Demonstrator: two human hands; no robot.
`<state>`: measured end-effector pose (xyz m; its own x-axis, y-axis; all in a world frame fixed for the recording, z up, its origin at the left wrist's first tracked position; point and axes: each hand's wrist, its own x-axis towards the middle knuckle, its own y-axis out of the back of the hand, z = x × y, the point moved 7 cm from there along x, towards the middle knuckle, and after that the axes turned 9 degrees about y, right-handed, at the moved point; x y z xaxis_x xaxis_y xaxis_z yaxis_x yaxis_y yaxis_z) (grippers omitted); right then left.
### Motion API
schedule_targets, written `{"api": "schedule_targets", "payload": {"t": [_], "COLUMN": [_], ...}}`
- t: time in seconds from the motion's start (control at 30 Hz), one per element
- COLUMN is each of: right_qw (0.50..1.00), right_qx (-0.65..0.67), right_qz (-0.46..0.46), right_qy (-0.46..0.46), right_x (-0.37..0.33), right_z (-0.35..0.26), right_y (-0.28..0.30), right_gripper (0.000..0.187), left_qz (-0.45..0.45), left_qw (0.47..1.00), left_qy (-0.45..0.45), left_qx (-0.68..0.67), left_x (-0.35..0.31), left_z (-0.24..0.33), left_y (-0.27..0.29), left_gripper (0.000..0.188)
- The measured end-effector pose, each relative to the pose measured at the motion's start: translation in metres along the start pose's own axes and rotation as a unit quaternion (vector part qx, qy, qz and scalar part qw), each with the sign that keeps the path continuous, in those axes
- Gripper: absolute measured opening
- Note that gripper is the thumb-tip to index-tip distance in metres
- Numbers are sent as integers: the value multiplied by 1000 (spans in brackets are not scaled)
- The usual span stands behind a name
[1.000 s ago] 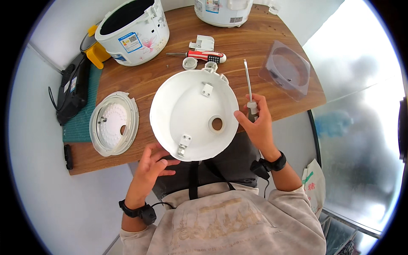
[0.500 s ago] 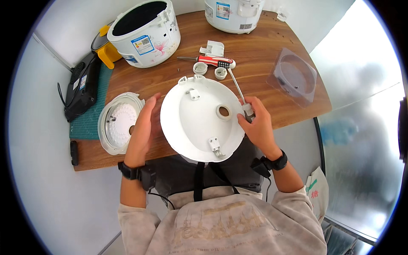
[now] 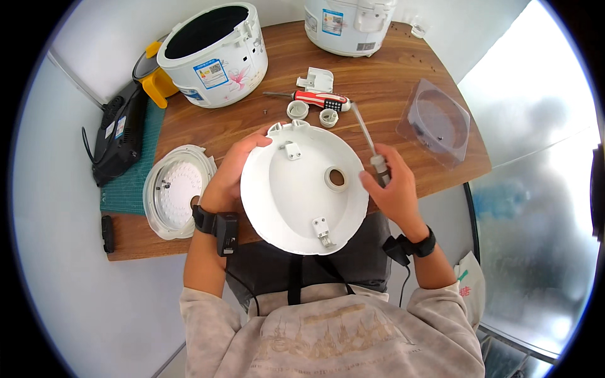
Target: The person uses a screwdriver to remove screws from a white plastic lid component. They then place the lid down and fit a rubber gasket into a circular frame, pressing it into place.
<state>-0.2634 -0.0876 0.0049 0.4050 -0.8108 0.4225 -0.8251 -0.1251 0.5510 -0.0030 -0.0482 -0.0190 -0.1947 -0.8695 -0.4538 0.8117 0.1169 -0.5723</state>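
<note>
A round white plastic rice cooker lid shell (image 3: 296,201) leans against the table's front edge, its hollow inside facing up. It has a ringed hole and two small screwed-on hinge brackets. My left hand (image 3: 241,162) grips its upper left rim, the fingers partly hidden behind it. Just off the lid's right side, my right hand (image 3: 396,187) is closed around the handle of a screwdriver (image 3: 363,129), its shaft pointing up and away. A second screwdriver with a red and white handle (image 3: 320,100) lies beyond the lid.
Left of my left forearm lies a round inner lid (image 3: 170,208). Two white rice cooker bodies (image 3: 220,75) (image 3: 346,28) stand at the back. Small white caps (image 3: 297,110), a white plastic piece (image 3: 317,80) and a clear plastic tray (image 3: 436,123) rest on the wooden table (image 3: 372,82).
My left hand has gone from standing apart beside the lid to gripping its upper left rim. My right hand has drawn the screwdriver a little to the right, off the lid's edge.
</note>
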Motion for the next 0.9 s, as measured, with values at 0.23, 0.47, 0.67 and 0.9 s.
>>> {"api": "schedule_targets", "payload": {"t": [0.23,0.47,0.67,0.9], "right_qw": [993,978,979,974], "right_qx": [22,-52,-74,-82], "right_qz": [-116,-190,-160,-172], "right_qy": [4,73,101,119], "right_x": [17,34,46,49], "right_z": [-36,-70,-88,-95], "right_y": [41,40,30,23], "right_gripper": [44,32,25,22], "left_qz": [-56,-73,-84,-55], "left_qw": [995,993,991,992], "left_qy": [-9,-73,-81,-81], "left_qx": [-82,-65,-71,-74], "left_x": [9,5,7,7], "left_z": [-7,-4,-6,-10], "left_y": [4,1,1,0], "left_gripper": [56,66,70,64]}}
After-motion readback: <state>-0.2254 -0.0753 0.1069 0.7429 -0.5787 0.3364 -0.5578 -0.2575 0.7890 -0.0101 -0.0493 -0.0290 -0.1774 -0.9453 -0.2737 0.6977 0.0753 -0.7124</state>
